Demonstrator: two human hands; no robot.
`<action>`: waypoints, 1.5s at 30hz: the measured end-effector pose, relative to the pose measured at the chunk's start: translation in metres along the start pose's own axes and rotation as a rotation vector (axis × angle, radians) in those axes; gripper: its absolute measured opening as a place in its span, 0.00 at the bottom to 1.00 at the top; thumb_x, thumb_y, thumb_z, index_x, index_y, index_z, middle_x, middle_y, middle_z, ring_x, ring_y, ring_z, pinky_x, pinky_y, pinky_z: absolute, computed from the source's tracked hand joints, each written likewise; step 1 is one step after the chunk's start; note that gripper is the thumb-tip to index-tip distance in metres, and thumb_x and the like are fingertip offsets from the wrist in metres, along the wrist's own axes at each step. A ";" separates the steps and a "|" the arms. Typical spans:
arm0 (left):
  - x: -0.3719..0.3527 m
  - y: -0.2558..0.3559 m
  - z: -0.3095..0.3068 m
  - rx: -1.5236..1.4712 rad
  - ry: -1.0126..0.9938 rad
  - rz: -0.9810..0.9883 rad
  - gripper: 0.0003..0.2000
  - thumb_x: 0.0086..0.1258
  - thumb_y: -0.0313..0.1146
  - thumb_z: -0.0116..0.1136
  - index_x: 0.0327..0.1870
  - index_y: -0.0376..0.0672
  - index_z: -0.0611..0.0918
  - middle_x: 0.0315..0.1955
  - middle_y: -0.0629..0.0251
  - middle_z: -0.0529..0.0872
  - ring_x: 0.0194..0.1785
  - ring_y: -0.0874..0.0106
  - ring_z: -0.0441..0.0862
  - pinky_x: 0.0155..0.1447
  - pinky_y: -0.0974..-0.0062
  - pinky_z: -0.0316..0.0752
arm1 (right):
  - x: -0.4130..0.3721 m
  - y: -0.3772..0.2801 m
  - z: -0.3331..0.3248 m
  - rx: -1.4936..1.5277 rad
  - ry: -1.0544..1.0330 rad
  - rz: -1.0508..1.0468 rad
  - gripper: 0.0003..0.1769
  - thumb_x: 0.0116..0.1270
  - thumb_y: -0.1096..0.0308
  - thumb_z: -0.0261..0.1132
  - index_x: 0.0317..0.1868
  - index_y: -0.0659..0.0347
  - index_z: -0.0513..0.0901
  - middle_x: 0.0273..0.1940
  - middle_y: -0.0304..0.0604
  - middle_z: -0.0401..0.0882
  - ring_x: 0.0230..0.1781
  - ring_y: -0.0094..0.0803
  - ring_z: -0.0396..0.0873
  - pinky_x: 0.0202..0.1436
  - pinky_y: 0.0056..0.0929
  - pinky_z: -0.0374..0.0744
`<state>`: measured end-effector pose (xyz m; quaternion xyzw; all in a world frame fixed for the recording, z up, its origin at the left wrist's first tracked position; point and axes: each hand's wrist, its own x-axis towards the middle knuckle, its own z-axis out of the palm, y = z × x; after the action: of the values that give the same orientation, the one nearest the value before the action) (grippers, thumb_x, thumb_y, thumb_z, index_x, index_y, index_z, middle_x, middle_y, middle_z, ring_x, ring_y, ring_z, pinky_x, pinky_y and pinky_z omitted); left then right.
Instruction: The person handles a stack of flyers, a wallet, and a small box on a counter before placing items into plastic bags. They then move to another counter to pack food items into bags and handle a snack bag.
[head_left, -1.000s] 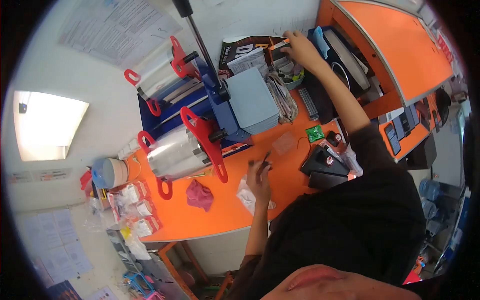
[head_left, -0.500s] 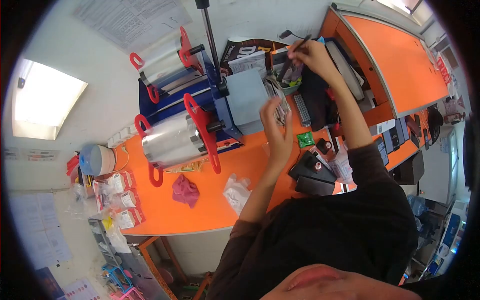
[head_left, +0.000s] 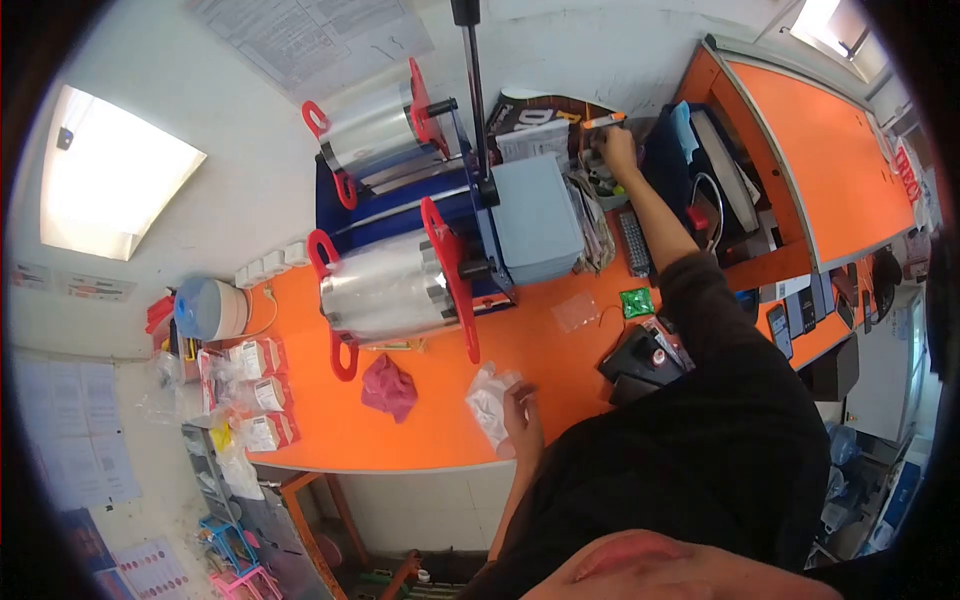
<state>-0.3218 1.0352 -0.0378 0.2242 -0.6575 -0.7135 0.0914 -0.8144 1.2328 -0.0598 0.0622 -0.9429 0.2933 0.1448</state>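
My right hand (head_left: 618, 152) reaches over a small container (head_left: 610, 198) of tools beside the paper stack. Its fingers are bent inward, and what they hold is hard to make out. An orange-and-white stick-like item (head_left: 604, 121) shows right at its fingertips. My left hand (head_left: 524, 420) is low over the orange table (head_left: 440, 440), at the edge of a crumpled white plastic bag (head_left: 487, 405). Its fingers are loosely bent and apart, with nothing visible in them. A pink cloth (head_left: 388, 388) lies to the left of that bag.
A blue-framed machine with metal rollers (head_left: 390, 290) and red handles stands at the back. Beside it are stacked grey-blue sheets (head_left: 537, 215), a keyboard (head_left: 634, 243), a green packet (head_left: 636, 302) and a black box (head_left: 640, 355). An orange cabinet (head_left: 815, 150) stands right.
My left hand has drawn back from beside the paper stack to the white bag. My right hand has lowered at the container; the dark long tool it held no longer shows clearly. The view has shifted.
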 end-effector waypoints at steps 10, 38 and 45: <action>0.011 0.026 0.001 -0.119 -0.056 0.039 0.10 0.71 0.21 0.43 0.51 0.38 0.71 0.41 0.65 0.75 0.46 0.74 0.74 0.53 0.78 0.68 | -0.043 -0.043 -0.099 0.077 0.280 -0.190 0.12 0.53 0.79 0.64 0.40 0.67 0.82 0.32 0.52 0.82 0.29 0.39 0.84 0.32 0.34 0.80; -0.008 -0.158 0.098 0.163 -0.510 -0.461 0.19 0.57 0.35 0.69 0.48 0.37 0.78 0.44 0.63 0.82 0.49 0.71 0.78 0.53 0.68 0.72 | -0.434 0.036 -0.114 0.290 -0.071 0.339 0.15 0.53 0.78 0.64 0.42 0.61 0.73 0.30 0.47 0.72 0.32 0.39 0.75 0.37 0.31 0.74; 0.026 -0.126 0.024 -0.290 -0.219 -0.376 0.15 0.67 0.38 0.61 0.47 0.38 0.79 0.41 0.68 0.81 0.45 0.75 0.77 0.52 0.74 0.70 | -0.392 0.034 -0.106 -0.056 0.121 0.521 0.31 0.52 0.67 0.69 0.53 0.62 0.62 0.41 0.61 0.75 0.40 0.55 0.79 0.40 0.47 0.77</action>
<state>-0.3346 1.0603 -0.1655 0.2485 -0.5010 -0.8248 -0.0835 -0.4233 1.3339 -0.1155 -0.2042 -0.9245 0.2978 0.1221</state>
